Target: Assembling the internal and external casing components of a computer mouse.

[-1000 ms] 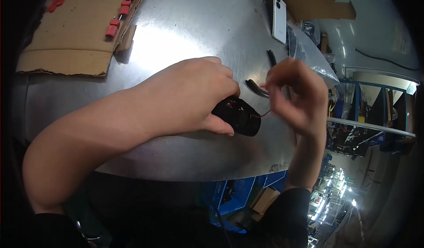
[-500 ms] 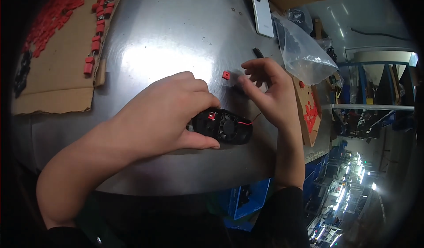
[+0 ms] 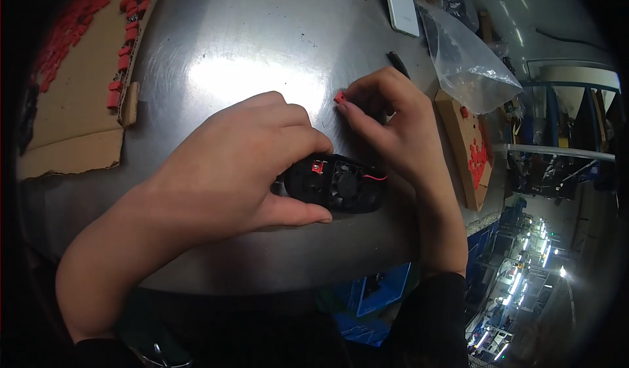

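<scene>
My left hand [image 3: 242, 155] grips a black plastic housing [image 3: 306, 186], thumb on the near side and fingers on the far side. Set in the housing is a small black fan [image 3: 346, 183], with a red wire [image 3: 375, 177] running off its right side. Left of the fan sits a small red part [image 3: 318, 167] with a bit of metal in it. Beyond the housing, just over the metal table, my right hand [image 3: 401, 116] pinches a small red block [image 3: 339, 98] between thumb and forefinger. The palm hides the left end of the housing.
At the left, a cardboard sheet [image 3: 72, 129] bears many red pieces [image 3: 75, 31] and a row of red parts [image 3: 124, 50]. A white phone [image 3: 401, 11], a black pen [image 3: 397, 63], a clear plastic bag [image 3: 462, 60] and a cardboard tray [image 3: 452, 116] stand right. Below is a blue bin [image 3: 383, 296].
My right hand has reached the small red block that lay on the table and closed on it. My left hand keeps its hold on the housing. The view has shifted slightly.
</scene>
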`<state>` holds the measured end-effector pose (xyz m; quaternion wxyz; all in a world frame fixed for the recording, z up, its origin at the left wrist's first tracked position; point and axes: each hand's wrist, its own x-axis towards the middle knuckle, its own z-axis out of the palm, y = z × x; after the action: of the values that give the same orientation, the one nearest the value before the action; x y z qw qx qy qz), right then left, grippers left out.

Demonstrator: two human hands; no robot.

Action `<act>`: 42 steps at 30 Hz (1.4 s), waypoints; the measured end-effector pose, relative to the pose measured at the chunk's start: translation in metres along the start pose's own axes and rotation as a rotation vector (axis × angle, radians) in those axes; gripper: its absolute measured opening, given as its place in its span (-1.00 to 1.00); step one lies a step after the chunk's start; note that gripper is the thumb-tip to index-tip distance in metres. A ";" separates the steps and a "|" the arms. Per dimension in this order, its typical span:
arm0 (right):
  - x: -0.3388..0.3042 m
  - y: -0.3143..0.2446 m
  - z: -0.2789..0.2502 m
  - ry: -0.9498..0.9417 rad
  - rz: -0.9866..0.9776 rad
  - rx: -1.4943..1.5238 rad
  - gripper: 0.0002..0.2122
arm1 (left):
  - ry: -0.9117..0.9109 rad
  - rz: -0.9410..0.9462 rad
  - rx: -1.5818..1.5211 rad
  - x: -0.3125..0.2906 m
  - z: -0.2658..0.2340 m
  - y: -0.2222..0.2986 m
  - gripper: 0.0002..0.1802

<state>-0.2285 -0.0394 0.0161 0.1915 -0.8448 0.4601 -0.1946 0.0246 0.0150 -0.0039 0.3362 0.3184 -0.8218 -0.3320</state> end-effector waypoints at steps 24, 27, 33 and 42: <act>-0.034 -0.082 -0.010 -0.093 -0.056 -0.035 -0.80 | 0.018 0.036 -0.050 -0.003 0.001 -0.006 -0.40; -0.034 -0.082 -0.009 -0.066 -0.107 -0.122 -0.79 | 0.023 0.034 -0.058 -0.003 0.001 -0.006 -0.41; -0.032 -0.081 -0.005 -0.058 -0.125 -0.019 -0.81 | -0.005 0.020 -0.045 -0.002 0.002 -0.007 -0.41; -0.040 -0.082 -0.006 0.082 -0.209 -0.129 -0.76 | -0.011 0.014 -0.027 -0.001 0.000 -0.004 -0.41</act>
<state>-0.1935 0.0354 0.0562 0.0966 -0.8901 0.3884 -0.2181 0.0265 0.0136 -0.0073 0.3382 0.3064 -0.8213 -0.3425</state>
